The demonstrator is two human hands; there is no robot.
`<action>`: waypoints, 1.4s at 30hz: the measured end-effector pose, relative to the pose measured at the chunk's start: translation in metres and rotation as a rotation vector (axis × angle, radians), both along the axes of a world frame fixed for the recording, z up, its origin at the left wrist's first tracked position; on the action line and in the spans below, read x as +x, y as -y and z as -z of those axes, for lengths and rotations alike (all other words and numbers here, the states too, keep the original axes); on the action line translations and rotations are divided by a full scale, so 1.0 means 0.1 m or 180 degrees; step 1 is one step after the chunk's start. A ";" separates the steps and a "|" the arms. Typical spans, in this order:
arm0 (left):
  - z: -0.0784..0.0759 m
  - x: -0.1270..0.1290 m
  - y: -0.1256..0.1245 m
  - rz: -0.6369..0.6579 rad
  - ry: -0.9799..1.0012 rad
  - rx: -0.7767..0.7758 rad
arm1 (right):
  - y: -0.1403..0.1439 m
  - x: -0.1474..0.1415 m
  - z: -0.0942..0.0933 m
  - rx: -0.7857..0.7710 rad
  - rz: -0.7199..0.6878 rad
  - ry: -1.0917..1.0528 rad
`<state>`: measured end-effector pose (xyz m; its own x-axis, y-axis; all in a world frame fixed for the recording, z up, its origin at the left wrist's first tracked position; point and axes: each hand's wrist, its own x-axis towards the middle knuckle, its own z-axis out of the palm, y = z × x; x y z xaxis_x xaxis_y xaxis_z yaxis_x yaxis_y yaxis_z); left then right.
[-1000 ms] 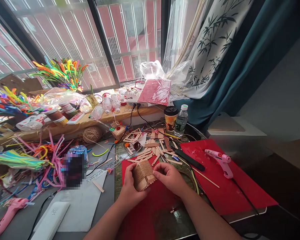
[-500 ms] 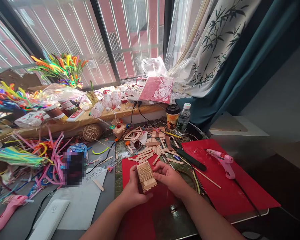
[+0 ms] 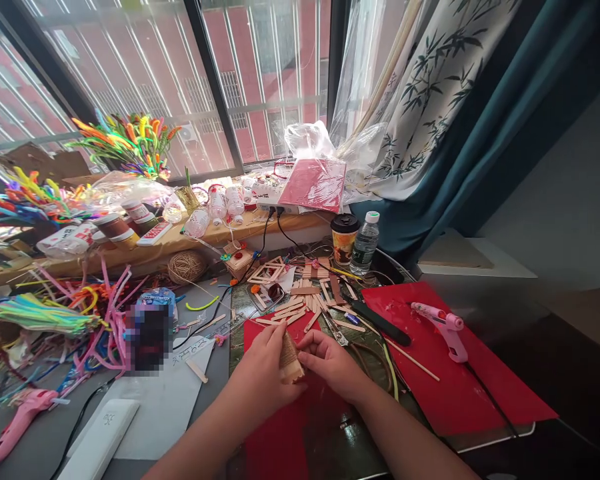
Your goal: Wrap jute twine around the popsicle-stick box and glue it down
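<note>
Your left hand (image 3: pixel 263 373) and right hand (image 3: pixel 330 363) both grip a small stick block (image 3: pixel 290 357) wound with twine, held edge-up between them just above the red sheet (image 3: pixel 280 440). Your left fingers wrap its near side and your right fingertips pinch its far edge. Loose craft sticks (image 3: pixel 300 307) lie scattered just beyond your hands. A pink glue gun (image 3: pixel 443 327) rests on the red mat (image 3: pixel 460 393) to your right, well apart from the block. A twine ball (image 3: pixel 186 267) sits near the sill.

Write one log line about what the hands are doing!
left hand: grips twine-wrapped stick piece | right hand: pinches same piece | below: red sheet
</note>
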<state>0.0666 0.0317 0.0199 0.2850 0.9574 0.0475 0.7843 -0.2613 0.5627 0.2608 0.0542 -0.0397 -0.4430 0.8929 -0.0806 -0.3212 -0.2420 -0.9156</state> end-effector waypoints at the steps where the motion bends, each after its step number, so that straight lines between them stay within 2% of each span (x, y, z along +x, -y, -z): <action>1: 0.00 -0.03 0.00 0.0010 -0.0004 0.0011 | 0.00 0.01 0.00 0.0074 0.0016 0.0078; 5: 0.09 -0.29 0.09 0.0098 0.0203 0.0086 | 0.01 0.05 -0.01 0.0411 0.0002 0.0626; 8: 0.31 -0.49 0.17 0.0108 0.0798 -0.0155 | 0.04 0.04 -0.01 0.0634 0.0008 0.1049; 11: 0.61 -0.59 0.21 -0.0020 0.1694 -0.0456 | 0.05 0.02 0.01 0.0712 0.0022 0.1123; 14: 0.76 -0.62 0.23 -0.0180 0.1735 -0.0564 | 0.06 0.01 0.04 0.0864 0.0032 0.1291; 17: 0.74 -0.63 0.23 -0.0299 0.1339 -0.0591 | 0.06 0.02 0.05 0.1180 0.0023 0.1622; 20: 0.69 -0.66 0.22 -0.0308 0.1135 -0.0619 | 0.05 0.02 0.07 0.1237 0.0062 0.1762; 27: 0.75 -0.73 0.19 -0.0238 0.1099 -0.0605 | -0.01 0.04 0.16 0.0773 0.0163 0.1506; 30: 0.68 -0.70 0.21 -0.0276 0.0909 -0.0621 | -0.02 0.02 0.15 0.0452 0.0027 0.1281; 33: 0.50 -0.56 0.21 -0.0265 0.0549 -0.0320 | -0.01 -0.02 0.13 0.0324 -0.0008 0.1072; 36: 0.35 -0.32 0.15 0.0022 0.0303 0.0092 | 0.01 -0.06 0.12 0.0301 0.0033 0.0942; 39: 0.35 -0.10 0.03 0.0294 -0.0023 0.0155 | 0.00 -0.08 0.15 0.0271 0.0068 0.0810; 42: 0.42 0.00 -0.08 0.0277 -0.0348 0.0234 | -0.03 -0.05 0.19 0.0267 0.0050 0.0771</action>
